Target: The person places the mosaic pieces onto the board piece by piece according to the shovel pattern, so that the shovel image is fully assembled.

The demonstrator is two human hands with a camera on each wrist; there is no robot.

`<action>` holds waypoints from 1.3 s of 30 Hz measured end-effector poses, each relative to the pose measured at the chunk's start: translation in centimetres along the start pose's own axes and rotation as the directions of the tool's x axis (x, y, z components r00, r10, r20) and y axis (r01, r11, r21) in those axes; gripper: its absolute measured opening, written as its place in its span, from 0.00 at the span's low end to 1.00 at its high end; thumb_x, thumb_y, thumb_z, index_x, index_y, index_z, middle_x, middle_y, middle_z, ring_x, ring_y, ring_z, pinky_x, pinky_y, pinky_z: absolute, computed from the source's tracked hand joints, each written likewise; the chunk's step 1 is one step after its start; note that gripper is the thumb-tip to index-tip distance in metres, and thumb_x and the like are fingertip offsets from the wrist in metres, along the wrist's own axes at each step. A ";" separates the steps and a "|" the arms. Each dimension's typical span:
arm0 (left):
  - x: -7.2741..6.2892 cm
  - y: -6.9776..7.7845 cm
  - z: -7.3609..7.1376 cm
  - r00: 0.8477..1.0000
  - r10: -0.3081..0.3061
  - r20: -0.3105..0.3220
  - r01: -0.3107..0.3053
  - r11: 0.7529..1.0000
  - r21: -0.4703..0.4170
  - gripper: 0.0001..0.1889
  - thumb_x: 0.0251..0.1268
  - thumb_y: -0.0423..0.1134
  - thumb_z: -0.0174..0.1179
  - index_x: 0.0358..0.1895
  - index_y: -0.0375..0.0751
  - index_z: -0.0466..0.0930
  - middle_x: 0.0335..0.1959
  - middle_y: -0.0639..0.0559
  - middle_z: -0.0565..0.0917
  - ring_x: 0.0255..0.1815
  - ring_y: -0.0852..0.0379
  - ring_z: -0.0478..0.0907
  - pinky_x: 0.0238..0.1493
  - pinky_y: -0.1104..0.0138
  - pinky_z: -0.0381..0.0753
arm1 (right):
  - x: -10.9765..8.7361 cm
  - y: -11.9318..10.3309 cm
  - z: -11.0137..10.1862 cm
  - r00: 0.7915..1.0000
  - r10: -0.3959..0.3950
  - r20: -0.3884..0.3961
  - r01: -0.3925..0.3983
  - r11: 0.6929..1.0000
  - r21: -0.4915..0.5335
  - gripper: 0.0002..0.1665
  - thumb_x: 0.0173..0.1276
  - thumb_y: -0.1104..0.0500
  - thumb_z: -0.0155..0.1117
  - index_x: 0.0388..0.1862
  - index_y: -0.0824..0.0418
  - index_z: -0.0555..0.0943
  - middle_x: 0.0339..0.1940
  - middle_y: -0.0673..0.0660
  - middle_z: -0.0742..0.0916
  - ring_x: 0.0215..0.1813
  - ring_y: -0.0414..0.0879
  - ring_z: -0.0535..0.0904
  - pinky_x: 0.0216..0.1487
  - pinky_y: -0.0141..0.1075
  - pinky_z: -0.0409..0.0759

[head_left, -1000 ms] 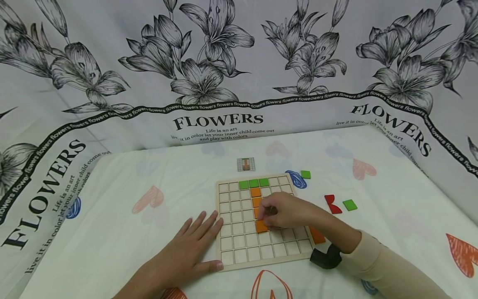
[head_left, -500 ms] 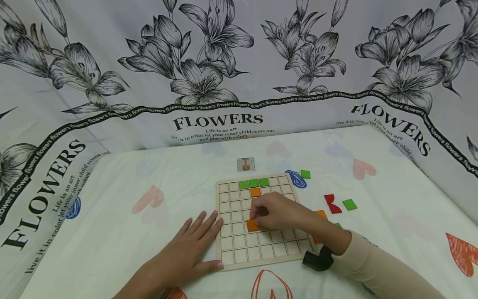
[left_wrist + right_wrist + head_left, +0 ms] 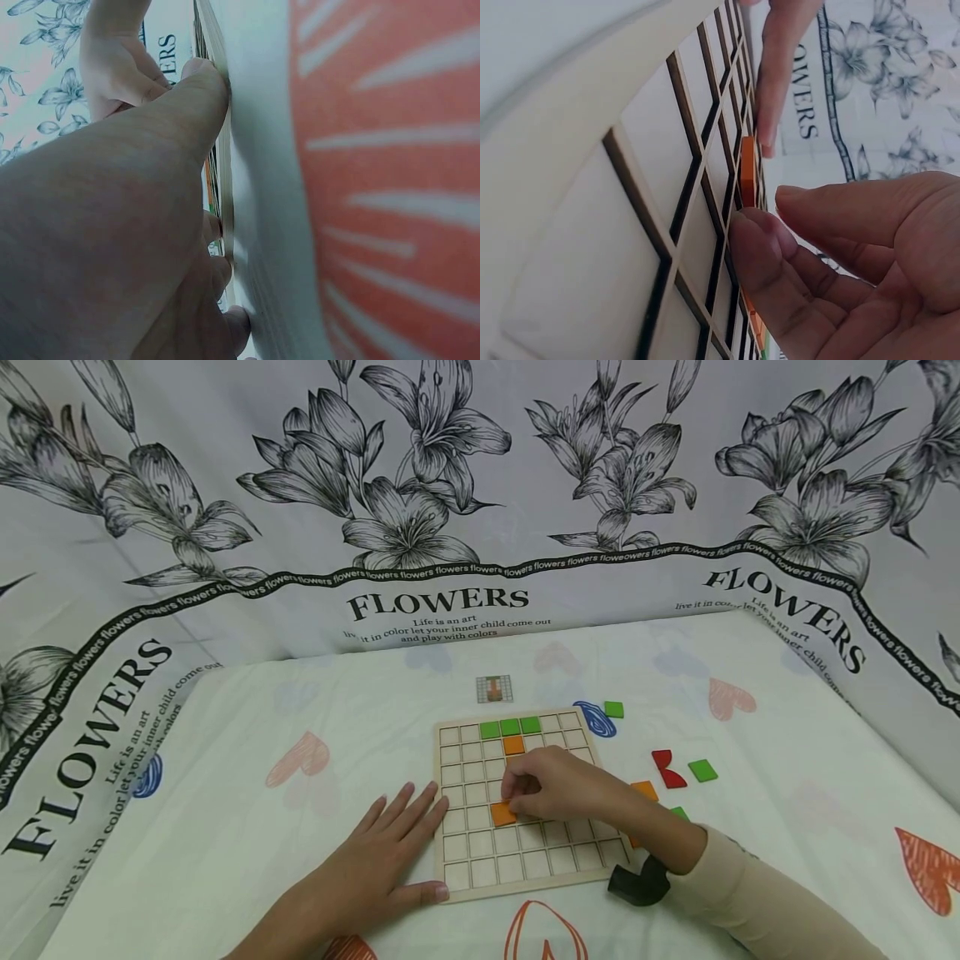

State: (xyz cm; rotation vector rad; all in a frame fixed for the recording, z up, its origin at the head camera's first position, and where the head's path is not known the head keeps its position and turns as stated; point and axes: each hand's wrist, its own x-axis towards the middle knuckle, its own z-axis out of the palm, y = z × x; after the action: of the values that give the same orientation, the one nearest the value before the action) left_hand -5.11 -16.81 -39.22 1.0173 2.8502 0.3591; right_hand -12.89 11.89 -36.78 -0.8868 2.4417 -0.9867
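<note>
In the head view, a wooden grid board [image 3: 495, 889] lies on the cloth. Three green tiles [image 3: 510, 727] sit in its far row, with an orange tile [image 3: 513, 745] just below. My right hand [image 3: 558, 785] is over the board's middle, its fingertips at one edge of another orange tile [image 3: 502, 814]. Up close in the right wrist view, the thumb and a finger behind it pinch that tile's end [image 3: 748, 169], while the index fingertip stands off it. My left hand [image 3: 386, 852] rests spread on the cloth, fingertips and thumb against the board's left edge. The right hand hides several cells.
A small pattern card [image 3: 493, 690] lies beyond the board. To the right are green tiles [image 3: 702, 771], a red curved piece [image 3: 668, 769] and an orange piece [image 3: 645, 790], partly behind the forearm. A black object [image 3: 639, 882] is beside the right sleeve. A flowered curtain [image 3: 442, 485] hangs behind.
My right hand has shifted left, and the orange tile at its fingertips has moved left across the grid, slightly more in the last half second. My left hand has stayed still.
</note>
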 end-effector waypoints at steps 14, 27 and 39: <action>0.1 0.0 0.0 1.000 -0.010 0.022 0.011 1.000 -0.004 0.47 0.68 0.73 0.44 0.81 0.45 0.53 0.82 0.47 0.50 0.80 0.40 0.45 0.73 0.40 0.51 | -1.2 -0.3 0.4 0.998 -0.056 0.033 0.057 0.998 -0.030 0.08 0.65 0.64 0.72 0.31 0.51 0.85 0.28 0.38 0.82 0.32 0.36 0.76 0.36 0.32 0.79; 0.1 0.0 0.1 1.000 -0.016 0.025 0.017 1.000 -0.008 0.47 0.68 0.73 0.44 0.81 0.45 0.53 0.82 0.47 0.50 0.80 0.40 0.45 0.73 0.40 0.51 | -1.7 0.1 1.0 0.994 -0.066 0.084 0.070 0.996 -0.046 0.06 0.65 0.61 0.73 0.33 0.49 0.86 0.25 0.39 0.80 0.30 0.35 0.74 0.32 0.31 0.76; 0.1 0.0 0.1 1.000 -0.007 0.019 0.007 1.000 0.002 0.47 0.68 0.73 0.44 0.81 0.45 0.53 0.82 0.47 0.50 0.80 0.40 0.45 0.73 0.40 0.52 | -5.2 2.3 -0.8 0.999 -0.050 -0.009 0.049 0.995 -0.090 0.09 0.65 0.60 0.72 0.33 0.44 0.84 0.30 0.38 0.80 0.34 0.37 0.75 0.35 0.32 0.78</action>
State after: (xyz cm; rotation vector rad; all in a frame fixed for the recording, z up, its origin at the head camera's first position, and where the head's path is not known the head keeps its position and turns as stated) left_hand -5.15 -16.72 -39.34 1.0061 2.8372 0.3445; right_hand -10.45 17.07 -37.37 -0.9781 2.5019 -0.9065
